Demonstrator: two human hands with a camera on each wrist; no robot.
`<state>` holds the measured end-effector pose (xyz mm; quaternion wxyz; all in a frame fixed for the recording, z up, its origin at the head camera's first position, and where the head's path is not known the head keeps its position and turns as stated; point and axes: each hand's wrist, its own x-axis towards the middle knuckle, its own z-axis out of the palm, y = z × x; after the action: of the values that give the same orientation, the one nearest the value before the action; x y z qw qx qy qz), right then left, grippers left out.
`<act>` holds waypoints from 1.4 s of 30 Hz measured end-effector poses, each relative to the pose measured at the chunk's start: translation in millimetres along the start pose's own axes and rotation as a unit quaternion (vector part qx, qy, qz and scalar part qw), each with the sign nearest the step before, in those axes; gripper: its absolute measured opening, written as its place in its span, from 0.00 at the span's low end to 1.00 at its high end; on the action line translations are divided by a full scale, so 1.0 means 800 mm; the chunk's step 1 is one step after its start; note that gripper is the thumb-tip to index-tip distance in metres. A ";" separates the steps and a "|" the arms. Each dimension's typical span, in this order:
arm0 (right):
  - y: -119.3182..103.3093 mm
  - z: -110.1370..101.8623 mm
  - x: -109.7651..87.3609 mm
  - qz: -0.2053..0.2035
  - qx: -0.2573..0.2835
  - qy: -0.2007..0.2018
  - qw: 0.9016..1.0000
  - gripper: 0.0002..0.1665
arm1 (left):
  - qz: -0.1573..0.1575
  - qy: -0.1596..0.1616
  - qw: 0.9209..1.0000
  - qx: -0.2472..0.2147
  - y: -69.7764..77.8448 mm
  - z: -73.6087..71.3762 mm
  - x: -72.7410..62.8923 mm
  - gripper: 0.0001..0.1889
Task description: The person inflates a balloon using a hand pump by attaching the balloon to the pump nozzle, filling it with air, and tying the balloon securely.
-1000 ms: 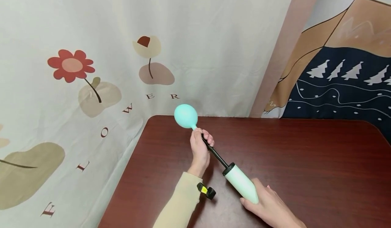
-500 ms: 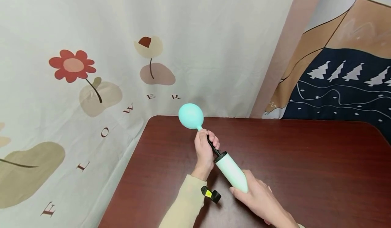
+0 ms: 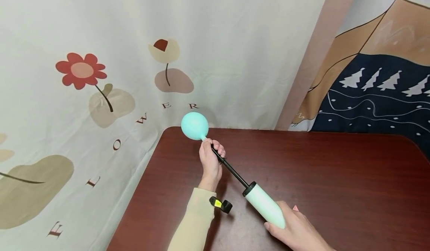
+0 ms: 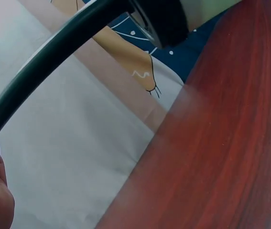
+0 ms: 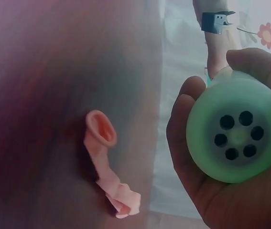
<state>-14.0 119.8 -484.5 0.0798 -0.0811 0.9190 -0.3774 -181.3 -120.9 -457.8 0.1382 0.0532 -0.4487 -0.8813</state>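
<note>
A partly inflated turquoise balloon (image 3: 195,126) points up and left from the nozzle end of a hand balloon pump (image 3: 264,204). My left hand (image 3: 211,163) grips the balloon's neck and the black nozzle end, with the fingers curled round. Between the hands a long stretch of the pump's black rod (image 3: 236,173) shows. My right hand (image 3: 299,228) holds the pale green barrel near its rounded base. In the right wrist view the fingers wrap round that base, which has several dark holes. A limp pink balloon (image 5: 102,167) lies on the table beyond the right hand.
The dark red wooden table (image 3: 336,176) stretches off to the right. A pale curtain (image 3: 242,56) with printed flowers and letters hangs behind and to the left. A dark blue printed cloth (image 3: 376,98) hangs at the back right. A small black camera (image 3: 221,205) sits on the left wrist.
Half a second ago the barrel was pushed up close to the left hand. Now the hands are farther apart, the rod shows long again, and the turquoise balloon has shifted left.
</note>
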 end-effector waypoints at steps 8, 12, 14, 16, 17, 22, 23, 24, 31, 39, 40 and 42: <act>0.014 -0.002 -0.013 -0.050 0.014 0.003 0.999 0.28 | 0.019 0.016 1.000 -0.018 0.005 -0.002 0.007 0.13; 0.015 -0.001 -0.010 -0.044 0.016 -0.013 0.999 0.27 | 0.001 0.005 1.000 -0.019 -0.007 0.004 -0.006 0.13; 0.010 -0.001 -0.003 -0.026 0.008 -0.022 0.999 0.29 | -0.012 -0.004 1.000 -0.017 -0.016 0.011 -0.017 0.13; 0.002 -0.002 0.007 0.003 0.009 -0.031 0.999 0.32 | -0.022 -0.016 1.000 -0.010 -0.025 0.019 -0.029 0.12; -0.002 -0.003 0.011 0.012 0.013 -0.031 0.999 0.33 | -0.023 -0.022 0.999 -0.007 -0.028 0.024 -0.034 0.12; -0.019 -0.005 0.030 0.002 0.056 0.000 0.998 0.32 | -0.023 -0.053 0.998 0.006 -0.038 0.040 -0.053 0.13; -0.021 -0.004 0.032 -0.007 0.058 0.009 0.998 0.32 | -0.021 -0.054 0.998 0.008 -0.039 0.041 -0.054 0.13; -0.022 -0.003 0.033 -0.010 0.058 0.016 0.998 0.31 | -0.019 -0.051 0.998 0.011 -0.040 0.040 -0.054 0.13; -0.025 0.009 0.032 0.005 0.024 0.025 0.999 0.31 | -0.014 -0.024 1.000 0.001 -0.030 0.023 -0.039 0.13; -0.001 0.004 0.005 -0.016 0.009 0.001 1.000 0.31 | 0.011 0.006 1.000 -0.004 -0.007 0.004 -0.011 0.15; 0.005 0.003 0.001 -0.028 0.006 0.004 1.000 0.30 | 0.010 0.007 1.000 -0.002 -0.005 0.003 -0.010 0.15; 0.015 0.001 -0.008 -0.052 0.006 0.011 0.999 0.29 | 0.009 0.011 1.000 -0.001 -0.005 -0.001 -0.008 0.15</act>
<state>-8.9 128.7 -492.9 0.0504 -0.1243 0.9120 -0.3876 -175.7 -117.3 -461.3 0.1505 0.0584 -0.4465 -0.8801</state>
